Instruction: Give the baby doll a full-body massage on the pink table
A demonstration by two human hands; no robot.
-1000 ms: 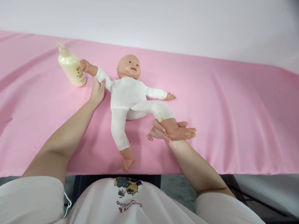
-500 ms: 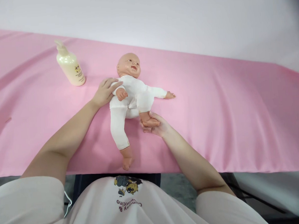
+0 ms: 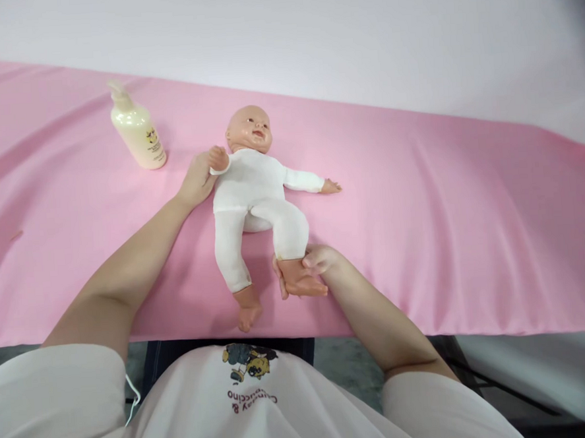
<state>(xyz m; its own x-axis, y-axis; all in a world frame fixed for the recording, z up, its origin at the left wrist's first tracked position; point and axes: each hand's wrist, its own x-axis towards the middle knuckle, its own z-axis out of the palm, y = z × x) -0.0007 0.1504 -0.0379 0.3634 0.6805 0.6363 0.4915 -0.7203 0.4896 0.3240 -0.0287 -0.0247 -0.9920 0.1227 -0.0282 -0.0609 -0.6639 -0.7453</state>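
A baby doll [image 3: 250, 182] in a white cloth suit lies on its back, its head away from me and its feet toward me. My left hand [image 3: 197, 180] is closed around the doll's arm on the left side, near its wrist; the doll's hand and sleeve cover most of my fingers. My right hand [image 3: 319, 260] is wrapped round the doll's ankle on the right side, with my thumb on top and fingers beneath. That leg is bent a little at the knee. The doll's other leg and arm lie free on the cloth.
A cream pump bottle [image 3: 139, 136] with a cartoon print stands at the upper left, beyond my left hand. Pink cloth [image 3: 422, 237] covers the table, with folds at the right. The table's front edge runs just past the doll's feet. A pale wall [image 3: 311, 33] rises behind.
My right hand has drawn the doll's leg toward me, straightening it from a raised bend. My left hand has swung the doll's arm outward to the left, away from its chest.
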